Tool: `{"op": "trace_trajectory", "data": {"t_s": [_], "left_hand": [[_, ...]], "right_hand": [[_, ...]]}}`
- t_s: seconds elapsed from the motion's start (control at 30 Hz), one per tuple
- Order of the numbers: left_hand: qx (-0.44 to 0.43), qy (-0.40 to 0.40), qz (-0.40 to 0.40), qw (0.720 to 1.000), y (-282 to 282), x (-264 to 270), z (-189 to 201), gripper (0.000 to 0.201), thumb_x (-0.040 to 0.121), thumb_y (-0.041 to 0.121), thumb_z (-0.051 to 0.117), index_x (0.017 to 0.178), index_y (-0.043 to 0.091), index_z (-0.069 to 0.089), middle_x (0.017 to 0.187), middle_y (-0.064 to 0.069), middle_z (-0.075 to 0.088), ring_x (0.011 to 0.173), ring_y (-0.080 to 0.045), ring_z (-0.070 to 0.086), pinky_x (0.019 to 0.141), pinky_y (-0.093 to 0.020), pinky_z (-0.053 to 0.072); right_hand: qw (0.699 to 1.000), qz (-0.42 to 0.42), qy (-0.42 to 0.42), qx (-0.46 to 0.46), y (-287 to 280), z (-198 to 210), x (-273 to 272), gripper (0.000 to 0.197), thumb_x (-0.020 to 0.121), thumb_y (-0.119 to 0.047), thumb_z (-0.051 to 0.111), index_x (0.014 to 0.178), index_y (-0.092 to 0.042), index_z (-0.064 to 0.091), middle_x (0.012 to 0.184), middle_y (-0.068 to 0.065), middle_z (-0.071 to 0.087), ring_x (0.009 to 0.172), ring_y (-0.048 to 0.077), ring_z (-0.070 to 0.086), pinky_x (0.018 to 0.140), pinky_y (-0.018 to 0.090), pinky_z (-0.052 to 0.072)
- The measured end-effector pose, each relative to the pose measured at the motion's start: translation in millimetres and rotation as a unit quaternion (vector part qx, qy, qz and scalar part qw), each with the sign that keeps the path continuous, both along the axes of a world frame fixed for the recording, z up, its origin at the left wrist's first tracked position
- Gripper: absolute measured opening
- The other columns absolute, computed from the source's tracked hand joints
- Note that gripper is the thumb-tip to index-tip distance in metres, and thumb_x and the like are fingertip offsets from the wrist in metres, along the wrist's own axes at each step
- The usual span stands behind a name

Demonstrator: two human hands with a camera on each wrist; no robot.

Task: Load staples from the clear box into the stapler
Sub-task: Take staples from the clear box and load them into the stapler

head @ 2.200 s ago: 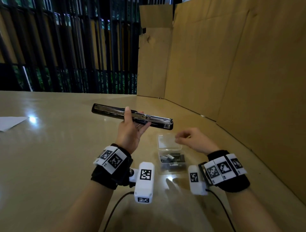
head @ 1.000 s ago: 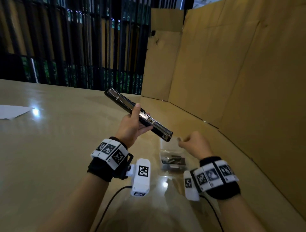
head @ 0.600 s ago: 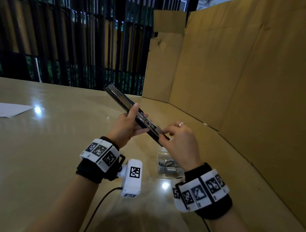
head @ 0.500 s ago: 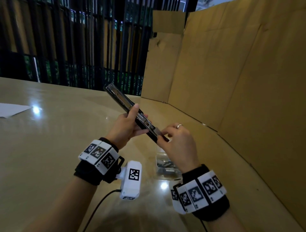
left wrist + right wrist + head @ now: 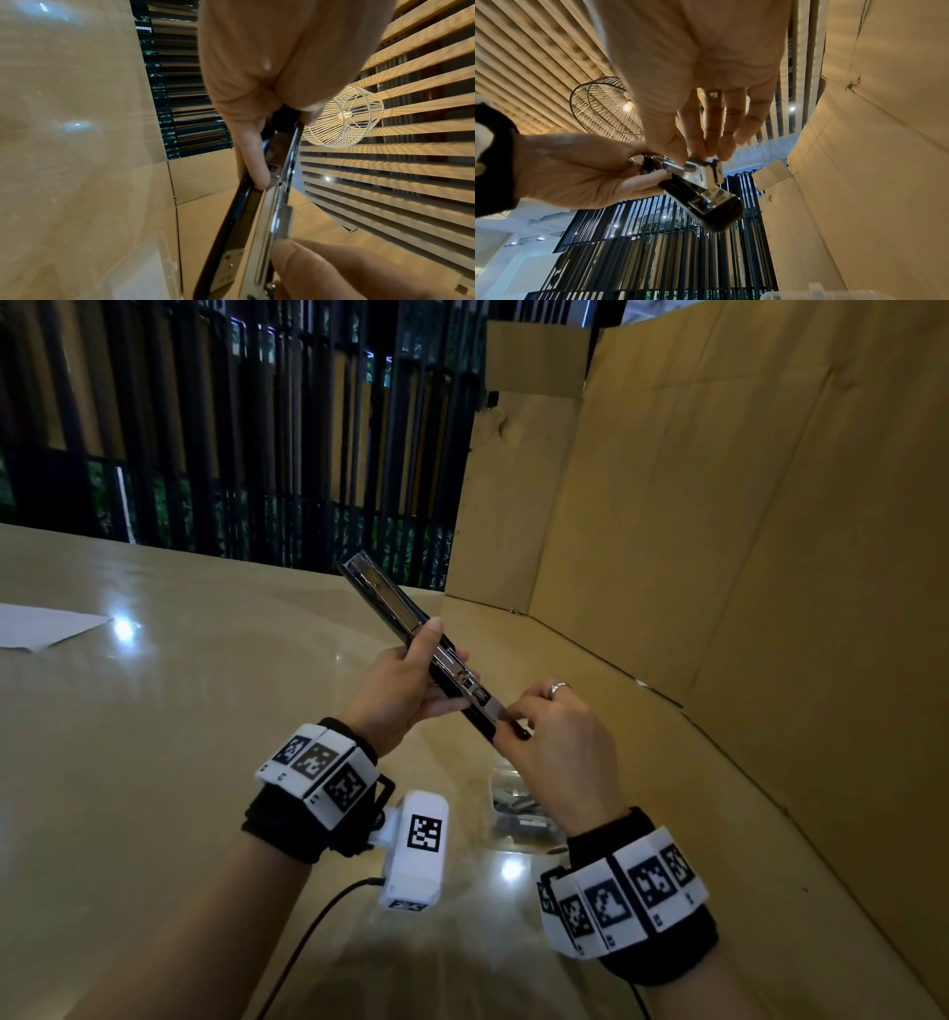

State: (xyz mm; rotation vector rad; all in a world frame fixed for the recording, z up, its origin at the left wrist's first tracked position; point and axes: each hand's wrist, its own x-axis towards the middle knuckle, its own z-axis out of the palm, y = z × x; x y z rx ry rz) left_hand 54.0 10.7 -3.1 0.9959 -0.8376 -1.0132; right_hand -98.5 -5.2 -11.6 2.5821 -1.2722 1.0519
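Note:
A long black stapler (image 5: 390,603), folded out flat, slants up off the table with its metal channel facing me. My left hand (image 5: 436,670) grips its middle, thumb along the top. At the near end, my right hand (image 5: 513,713) pinches a short strip of staples (image 5: 696,162) against the open channel (image 5: 706,176). In the left wrist view the strip (image 5: 285,220) lies on the channel edge by my right thumb (image 5: 308,263). The clear box (image 5: 513,809), with several staple strips inside, stands on the table below, partly hidden by my right hand.
Cardboard walls (image 5: 744,557) close in the table's right side and back corner. A white sheet of paper (image 5: 41,624) lies at the far left. A black slatted fence (image 5: 231,428) runs behind the table. The box's open lid (image 5: 144,270) shows in the left wrist view.
My left hand tipped the stapler from level to steeply slanted, near end down. My right hand rose from the clear box to that near end and stays there pinching the strip.

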Motion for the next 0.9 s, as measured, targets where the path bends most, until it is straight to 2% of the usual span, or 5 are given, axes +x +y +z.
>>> {"op": "trace_trajectory", "data": {"t_s": [0.17, 0.47, 0.63, 0.73, 0.9], "left_hand": [[0.013, -0.017, 0.008, 1.0, 1, -5, 0, 0.045, 0.096, 0.041, 0.039, 0.105, 0.001, 0.058, 0.086, -0.01, 0.066, 0.067, -0.01, 0.069, 0.054, -0.017, 0.059], [0.038, -0.048, 0.003, 0.998, 0, -12, -3, 0.049, 0.095, 0.042, 0.039, 0.114, 0.0, 0.057, 0.096, -0.012, 0.065, 0.081, -0.016, 0.065, 0.06, -0.019, 0.058], [0.033, -0.036, -0.011, 0.999, -1, -10, -2, 0.048, 0.096, 0.04, 0.038, 0.111, -0.002, 0.055, 0.097, -0.016, 0.064, 0.08, -0.019, 0.065, 0.053, -0.017, 0.059], [0.031, -0.035, -0.011, 0.999, -2, -7, -2, 0.047, 0.096, 0.041, 0.038, 0.103, -0.001, 0.058, 0.102, -0.02, 0.063, 0.079, -0.02, 0.066, 0.051, -0.017, 0.058], [0.022, -0.014, -0.015, 1.0, -6, -1, -4, 0.06, 0.095, 0.044, 0.038, 0.123, -0.008, 0.049, 0.114, -0.022, 0.061, 0.063, -0.011, 0.073, 0.049, -0.017, 0.057]], "right_hand": [[0.999, -0.02, 0.025, 0.037, -1, 0, 0, 0.026, 0.087, -0.033, 0.055, 0.089, -0.014, 0.071, 0.098, -0.001, 0.06, 0.077, 0.018, 0.058, 0.057, 0.025, 0.041], [0.986, -0.025, -0.026, 0.165, -5, 4, -7, 0.017, 0.079, -0.029, 0.067, 0.088, -0.015, 0.073, 0.098, 0.003, 0.066, 0.086, 0.02, 0.061, 0.073, 0.035, 0.052], [0.947, 0.051, -0.121, 0.294, -17, 11, -22, 0.019, 0.084, -0.019, 0.063, 0.102, -0.015, 0.068, 0.093, -0.001, 0.064, 0.088, 0.015, 0.059, 0.064, 0.016, 0.042], [0.957, 0.09, -0.14, 0.239, -22, 17, -31, 0.031, 0.091, -0.006, 0.045, 0.106, -0.023, 0.066, 0.097, 0.0, 0.056, 0.077, 0.016, 0.053, 0.059, 0.013, 0.042], [0.965, 0.171, -0.078, 0.183, -22, 19, -34, 0.053, 0.087, 0.011, 0.034, 0.105, -0.025, 0.069, 0.105, 0.002, 0.044, 0.084, -0.004, 0.042, 0.069, -0.003, 0.035]]}}
